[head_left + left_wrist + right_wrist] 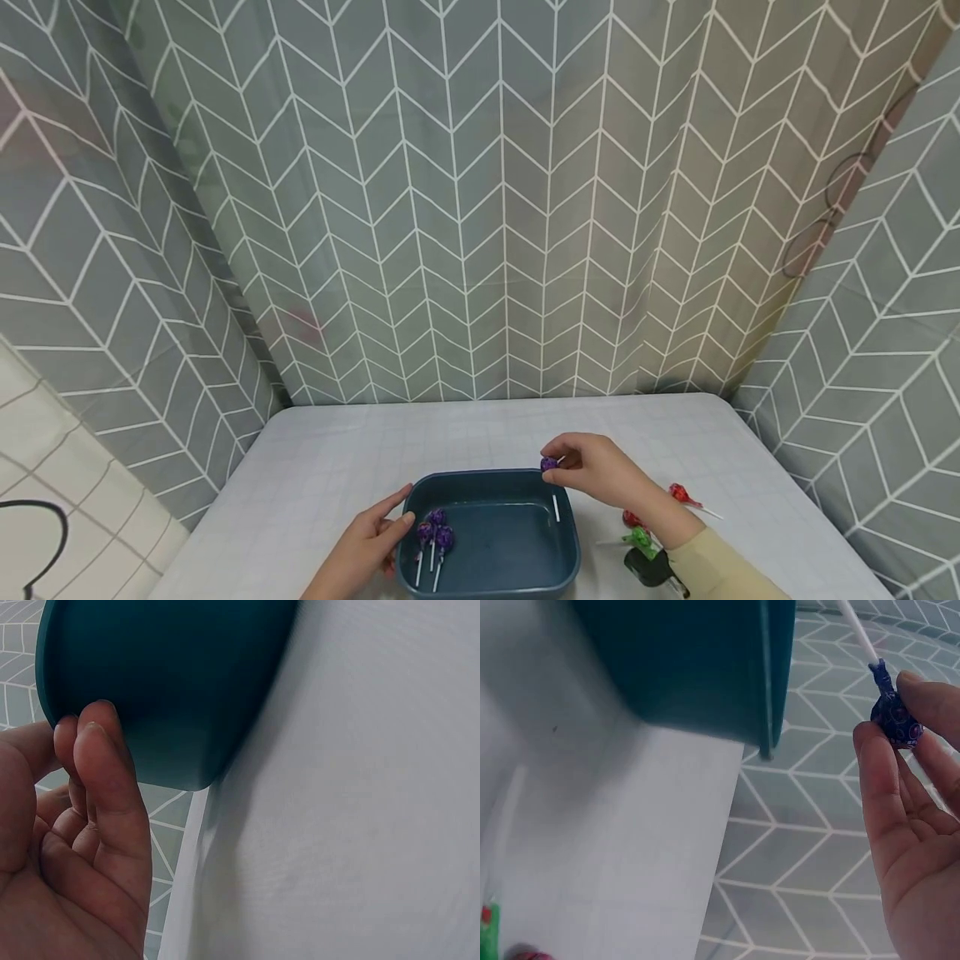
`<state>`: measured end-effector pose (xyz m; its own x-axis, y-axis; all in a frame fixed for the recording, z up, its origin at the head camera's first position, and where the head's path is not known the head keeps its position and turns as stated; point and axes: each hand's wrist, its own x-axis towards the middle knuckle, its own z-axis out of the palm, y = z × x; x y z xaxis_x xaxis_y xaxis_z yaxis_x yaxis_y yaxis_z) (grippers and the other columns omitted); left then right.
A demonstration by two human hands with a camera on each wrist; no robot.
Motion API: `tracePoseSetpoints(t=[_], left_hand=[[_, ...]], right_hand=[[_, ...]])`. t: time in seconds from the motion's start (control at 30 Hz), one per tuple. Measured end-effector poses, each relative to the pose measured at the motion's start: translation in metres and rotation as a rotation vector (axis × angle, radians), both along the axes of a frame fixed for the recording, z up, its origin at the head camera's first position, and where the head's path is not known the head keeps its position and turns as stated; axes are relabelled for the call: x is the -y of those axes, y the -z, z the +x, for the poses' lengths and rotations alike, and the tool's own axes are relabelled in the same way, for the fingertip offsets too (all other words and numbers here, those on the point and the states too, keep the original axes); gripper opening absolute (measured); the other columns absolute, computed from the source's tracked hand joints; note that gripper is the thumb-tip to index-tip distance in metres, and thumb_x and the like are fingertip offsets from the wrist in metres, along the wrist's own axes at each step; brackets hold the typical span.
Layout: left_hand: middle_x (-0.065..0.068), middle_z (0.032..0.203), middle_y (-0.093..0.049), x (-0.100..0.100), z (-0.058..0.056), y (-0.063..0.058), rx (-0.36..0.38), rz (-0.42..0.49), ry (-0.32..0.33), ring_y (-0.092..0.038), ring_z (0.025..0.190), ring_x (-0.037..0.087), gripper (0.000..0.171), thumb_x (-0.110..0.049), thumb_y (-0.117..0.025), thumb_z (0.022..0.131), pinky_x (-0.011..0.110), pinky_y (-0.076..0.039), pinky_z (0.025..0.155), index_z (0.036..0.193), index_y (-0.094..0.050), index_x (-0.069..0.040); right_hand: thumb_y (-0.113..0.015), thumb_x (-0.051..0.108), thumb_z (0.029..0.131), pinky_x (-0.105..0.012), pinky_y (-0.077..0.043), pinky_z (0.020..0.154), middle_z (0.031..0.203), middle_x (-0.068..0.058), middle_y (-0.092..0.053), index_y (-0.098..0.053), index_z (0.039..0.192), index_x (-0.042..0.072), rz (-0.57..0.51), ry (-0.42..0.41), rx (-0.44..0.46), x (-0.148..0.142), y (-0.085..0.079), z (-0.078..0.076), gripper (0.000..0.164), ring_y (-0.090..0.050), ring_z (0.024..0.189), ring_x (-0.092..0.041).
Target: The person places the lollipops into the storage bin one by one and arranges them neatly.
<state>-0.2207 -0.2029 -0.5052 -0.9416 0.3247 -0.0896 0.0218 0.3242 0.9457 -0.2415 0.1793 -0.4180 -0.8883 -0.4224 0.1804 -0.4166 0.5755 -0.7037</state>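
A dark blue-green plastic basin [517, 533] stands on the white-covered table. My left hand [360, 546] holds its left side, thumb at the rim and fingers against the outer wall [172, 742]. Above the basin's far right corner, my right hand [600, 471] pinches a purple-wrapped lollipop [897, 720] by its candy head between thumb and fingers. Its white stick [556, 508] points down over the inside of the basin. Several purple lollipops [444, 537] lie together at the basin's left end, with their sticks toward me.
Right of the basin, partly under my right forearm, lie a green lollipop [640, 540] and a red-wrapped one [630, 518]. Beside them is a dark object [647, 569]. Another red lollipop [681, 493] lies farther right. A patterned curtain [480, 250] hangs behind the table [330, 450].
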Motion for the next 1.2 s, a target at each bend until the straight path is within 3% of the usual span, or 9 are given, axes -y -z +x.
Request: tracePoseSetpoints(t=[0.17,0.3,0.57,1.0,1.2], left_hand=[[0.007,0.065,-0.06,-0.001,0.001,-0.001,-0.007,-0.011,-0.005,-0.058,0.052,0.019,0.064,-0.037,-0.057,0.101,0.033,-0.053,0.052,0.152,-0.036,-0.003],[0.004,0.062,-0.057,-0.001,0.001,-0.002,-0.018,-0.026,-0.008,-0.058,0.051,0.019,0.064,-0.037,-0.056,0.102,0.033,-0.054,0.052,0.152,-0.037,-0.003],[0.002,0.06,-0.054,-0.002,0.0,-0.001,-0.023,-0.034,-0.015,-0.058,0.051,0.019,0.064,-0.038,-0.057,0.101,0.033,-0.054,0.052,0.151,-0.038,-0.003],[0.003,0.061,-0.056,0.0,0.001,0.0,-0.011,-0.025,-0.012,-0.058,0.051,0.02,0.066,-0.039,-0.057,0.101,0.034,-0.054,0.053,0.152,-0.037,-0.003],[0.003,0.06,-0.056,-0.001,0.0,0.0,-0.005,-0.032,-0.02,-0.058,0.052,0.02,0.066,-0.04,-0.057,0.1,0.033,-0.054,0.053,0.151,-0.038,-0.003]], right_hand=[[-0.075,0.027,0.09,-0.027,-0.056,0.074,0.102,0.002,-0.07,-0.071,0.117,0.011,-0.004,-0.07,0.029,0.01,-0.006,-0.001,0.032,-0.067,0.087,-0.013],[-0.076,0.023,0.089,-0.028,-0.057,0.072,0.1,0.002,-0.07,-0.073,0.112,0.012,-0.003,-0.109,0.042,0.02,-0.008,-0.003,0.026,-0.068,0.086,-0.014],[-0.078,0.02,0.088,-0.026,-0.056,0.073,0.097,0.002,-0.067,-0.072,0.108,0.008,0.006,-0.16,0.033,0.038,-0.006,-0.008,0.024,-0.068,0.085,-0.013],[-0.079,0.027,0.087,-0.021,-0.053,0.073,0.094,0.008,-0.068,-0.073,0.106,0.014,0.064,-0.21,0.003,0.061,-0.005,-0.019,0.024,-0.066,0.084,-0.006],[-0.079,0.025,0.087,-0.021,-0.053,0.074,0.095,0.008,-0.069,-0.073,0.107,0.013,0.052,-0.241,0.031,0.07,-0.008,-0.022,0.024,-0.066,0.083,-0.004]])
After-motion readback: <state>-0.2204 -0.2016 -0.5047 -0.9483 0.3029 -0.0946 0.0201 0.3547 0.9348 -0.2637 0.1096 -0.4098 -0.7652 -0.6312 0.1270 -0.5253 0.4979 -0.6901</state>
